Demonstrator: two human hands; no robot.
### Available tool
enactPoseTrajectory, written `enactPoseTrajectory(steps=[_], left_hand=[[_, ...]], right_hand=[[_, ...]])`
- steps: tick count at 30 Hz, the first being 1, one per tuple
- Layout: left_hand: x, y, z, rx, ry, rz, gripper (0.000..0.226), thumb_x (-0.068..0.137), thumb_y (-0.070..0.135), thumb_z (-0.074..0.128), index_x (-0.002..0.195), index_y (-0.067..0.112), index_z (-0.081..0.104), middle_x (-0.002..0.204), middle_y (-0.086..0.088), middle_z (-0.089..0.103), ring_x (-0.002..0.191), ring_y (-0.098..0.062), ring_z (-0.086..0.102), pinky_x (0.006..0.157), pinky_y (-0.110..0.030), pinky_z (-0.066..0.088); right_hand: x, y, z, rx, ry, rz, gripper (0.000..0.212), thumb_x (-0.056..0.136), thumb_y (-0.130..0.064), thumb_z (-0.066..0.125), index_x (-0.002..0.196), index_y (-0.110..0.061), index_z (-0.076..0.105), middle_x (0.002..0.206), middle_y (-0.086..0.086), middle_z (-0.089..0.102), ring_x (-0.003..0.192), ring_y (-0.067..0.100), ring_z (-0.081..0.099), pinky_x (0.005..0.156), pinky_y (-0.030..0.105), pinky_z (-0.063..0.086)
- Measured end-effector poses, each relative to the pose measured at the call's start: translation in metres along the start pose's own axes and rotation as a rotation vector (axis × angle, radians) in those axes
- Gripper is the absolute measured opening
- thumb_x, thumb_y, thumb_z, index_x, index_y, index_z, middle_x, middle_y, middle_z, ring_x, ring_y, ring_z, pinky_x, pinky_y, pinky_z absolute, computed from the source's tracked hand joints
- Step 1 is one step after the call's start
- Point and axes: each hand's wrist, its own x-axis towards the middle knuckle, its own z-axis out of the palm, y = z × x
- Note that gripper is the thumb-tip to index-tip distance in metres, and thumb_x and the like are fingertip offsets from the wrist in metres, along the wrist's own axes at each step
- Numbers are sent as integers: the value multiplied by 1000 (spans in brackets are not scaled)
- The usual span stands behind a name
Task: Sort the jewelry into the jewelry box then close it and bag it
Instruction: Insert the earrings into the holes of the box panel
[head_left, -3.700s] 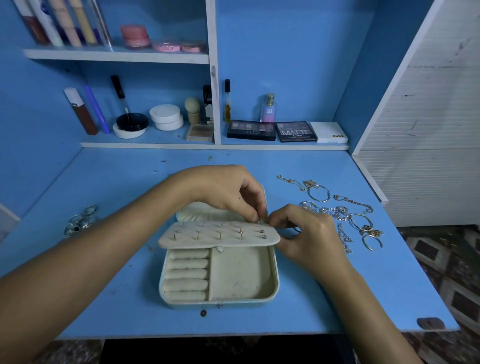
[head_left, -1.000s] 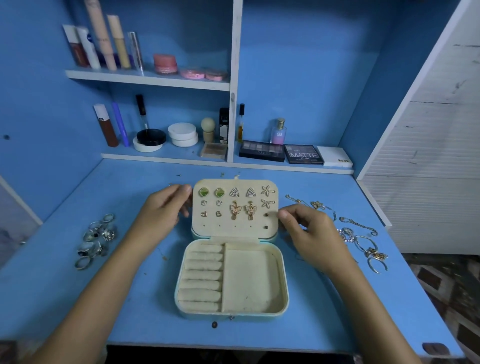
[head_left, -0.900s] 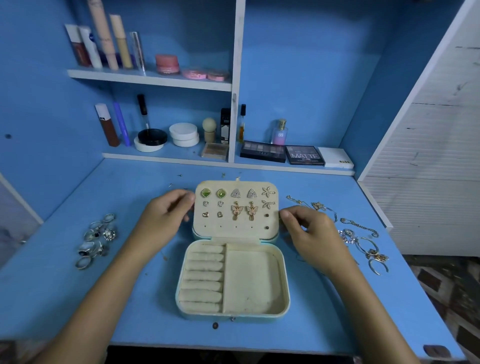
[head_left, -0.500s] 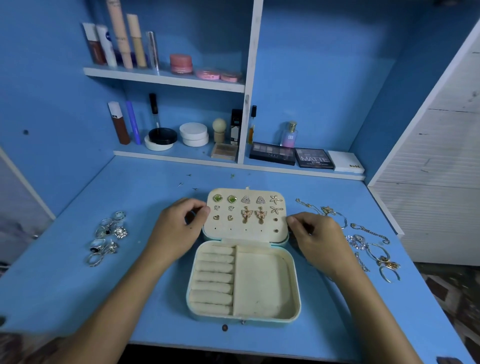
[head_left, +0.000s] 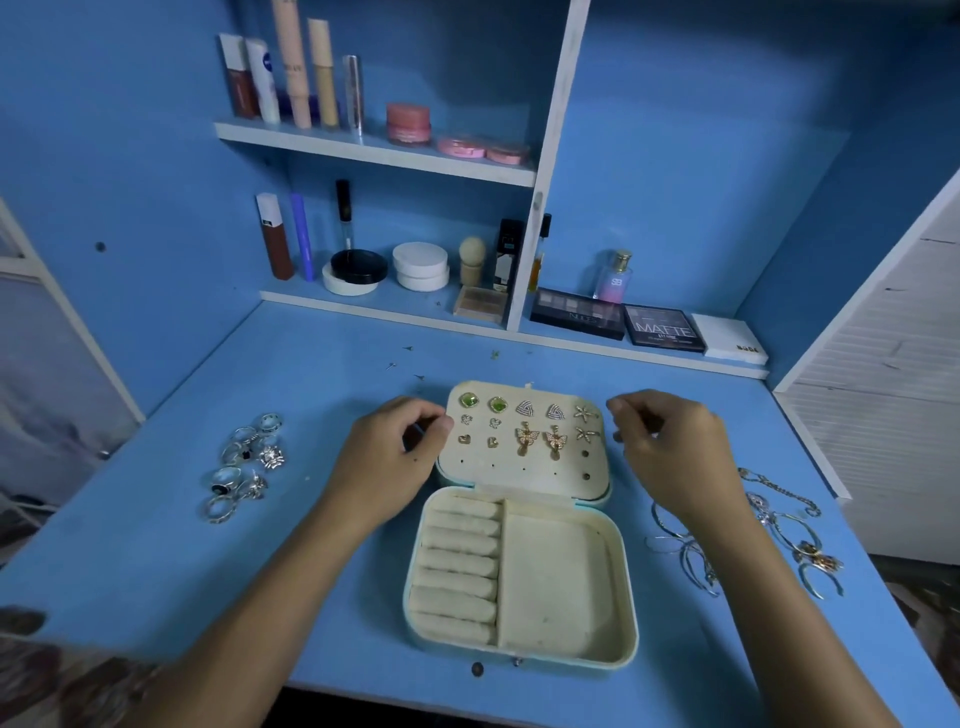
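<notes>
On the blue counter (head_left: 156, 545) the cream jewelry box (head_left: 621, 597) lies open, earrings (head_left: 527, 426) pinned in its lid; left hand (head_left: 389, 457) and right hand (head_left: 670, 452) flank it, fingers loosely curled, holding nothing.

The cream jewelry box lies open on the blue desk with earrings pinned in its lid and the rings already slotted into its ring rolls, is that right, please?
Not quite: the head view shows the ring rolls of the cream jewelry box bare. The silver rings lie in a loose pile on the blue desk, left of the box. The earrings are indeed pinned in the lid.
</notes>
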Motion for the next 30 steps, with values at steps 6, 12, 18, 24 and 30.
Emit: enactPoseTrajectory(steps=[6, 12, 18, 24, 30], left_hand=[[0, 0, 1, -5, 13, 17, 8, 94, 24, 63, 94, 22, 71, 90, 15, 67, 85, -3, 60, 72, -15, 46], [2, -1, 1, -14, 30, 30, 8, 92, 22, 66, 91, 19, 73, 85, 12, 69, 81, -3, 61, 69, -10, 43], [3, -1, 1, -66, 51, 24, 6, 90, 21, 70, 89, 17, 75, 82, 10, 70, 79, -4, 63, 69, -8, 42], [4, 0, 1, -66, 34, 32, 7, 90, 21, 69, 86, 18, 73, 78, 9, 68, 75, -6, 62, 66, -8, 40], [5, 0, 0, -71, 30, 23, 8, 90, 22, 69, 84, 18, 73, 76, 10, 66, 73, -7, 61, 65, -10, 41]], right_hand=[[34, -40, 13, -11, -28, -168, 14, 94, -21, 66, 89, -14, 77, 77, -4, 70, 71, 10, 59, 62, 3, 40], [67, -70, 50, -72, -202, -325, 11, 93, -20, 68, 89, -18, 78, 73, -14, 66, 63, -9, 57, 58, 1, 40], [97, -82, 83, -159, -389, -372, 9, 91, -24, 71, 92, -21, 79, 83, -13, 70, 68, -7, 56, 62, -2, 38], [111, -93, 113, -265, -558, -477, 10, 89, -19, 73, 95, -15, 79, 93, -5, 74, 80, 3, 60, 71, 3, 42], [117, -97, 133, -324, -672, -450, 12, 85, -19, 76, 97, -20, 79, 90, -9, 72, 85, 5, 63, 79, 17, 48]])
